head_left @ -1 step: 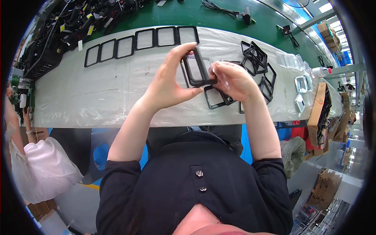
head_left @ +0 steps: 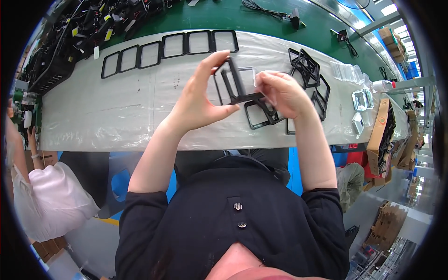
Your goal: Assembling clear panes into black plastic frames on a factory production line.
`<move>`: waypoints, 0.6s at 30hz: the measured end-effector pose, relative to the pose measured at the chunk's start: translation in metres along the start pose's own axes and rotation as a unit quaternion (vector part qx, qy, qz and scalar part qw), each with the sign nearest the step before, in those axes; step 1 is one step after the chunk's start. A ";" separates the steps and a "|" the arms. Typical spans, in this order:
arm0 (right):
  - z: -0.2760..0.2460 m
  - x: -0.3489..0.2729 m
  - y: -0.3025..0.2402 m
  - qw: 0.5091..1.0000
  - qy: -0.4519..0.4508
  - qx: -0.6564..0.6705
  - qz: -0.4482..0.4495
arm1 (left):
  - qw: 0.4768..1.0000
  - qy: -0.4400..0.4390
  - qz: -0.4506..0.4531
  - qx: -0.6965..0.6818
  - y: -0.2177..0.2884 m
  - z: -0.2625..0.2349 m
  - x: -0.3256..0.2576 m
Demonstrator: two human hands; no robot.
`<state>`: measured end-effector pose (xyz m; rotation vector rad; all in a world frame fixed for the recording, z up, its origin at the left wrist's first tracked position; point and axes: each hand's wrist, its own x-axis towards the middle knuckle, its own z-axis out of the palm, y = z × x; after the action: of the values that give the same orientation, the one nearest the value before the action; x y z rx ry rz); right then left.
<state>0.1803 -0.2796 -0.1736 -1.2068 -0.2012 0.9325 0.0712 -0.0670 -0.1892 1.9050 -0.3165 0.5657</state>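
Observation:
My left hand (head_left: 198, 100) is closed round a black rectangular frame (head_left: 236, 77), thumb at its lower edge and fingers at its upper edge. The frame is tilted above the table. Just to its right, my right hand (head_left: 284, 93) pinches a thin clear plastic piece (head_left: 267, 97); the fingers partly cover it, so its full shape is hard to make out. Beneath and beside my right hand lie loose black frames (head_left: 256, 122) on the table, some of them overlapping. A row of several black frames (head_left: 174, 45) runs along the table's far side.
The table (head_left: 93, 116) has a pale plastic cover. More black frames (head_left: 305, 65) are heaped at the right, near clear plastic trays (head_left: 345, 72), shiny square parts (head_left: 359, 100) and a cardboard box (head_left: 379, 123). Dark cabled parts (head_left: 88, 30) crowd the far left. Another person (head_left: 56, 196) is at the left.
The black frame has turned in my left hand and shows more edge-on. My right hand has shifted slightly right with the clear piece, away from the frame.

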 end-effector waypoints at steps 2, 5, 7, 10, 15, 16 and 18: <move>-0.020 0.002 -0.007 0.979 0.095 -0.178 -0.040 | 0.998 0.010 -0.050 0.028 -0.001 -0.012 -0.010; -0.030 -0.002 -0.019 0.884 0.154 -0.435 -0.073 | 0.991 0.010 -0.071 0.115 -0.005 -0.026 -0.023; -0.036 -0.004 -0.023 0.762 0.179 -0.592 -0.191 | 0.990 0.017 -0.081 0.119 -0.003 -0.027 -0.026; -0.031 -0.010 -0.029 0.804 0.236 -0.498 -0.221 | 0.989 0.030 -0.106 0.098 0.008 -0.026 -0.029; 0.028 -0.031 -0.019 0.982 0.069 -0.145 -0.094 | 0.994 0.054 -0.059 -0.078 0.009 -0.009 -0.032; 0.044 -0.033 -0.013 0.983 0.077 -0.136 -0.101 | 0.994 0.051 -0.043 -0.087 0.011 -0.004 -0.033; 0.061 -0.034 -0.004 0.984 0.037 -0.121 -0.122 | 0.991 0.063 -0.009 -0.118 0.017 0.004 -0.037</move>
<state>0.1244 -0.2610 -0.1355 -1.4028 -0.4027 0.6604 0.0329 -0.0788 -0.1963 1.6345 -0.2718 0.6070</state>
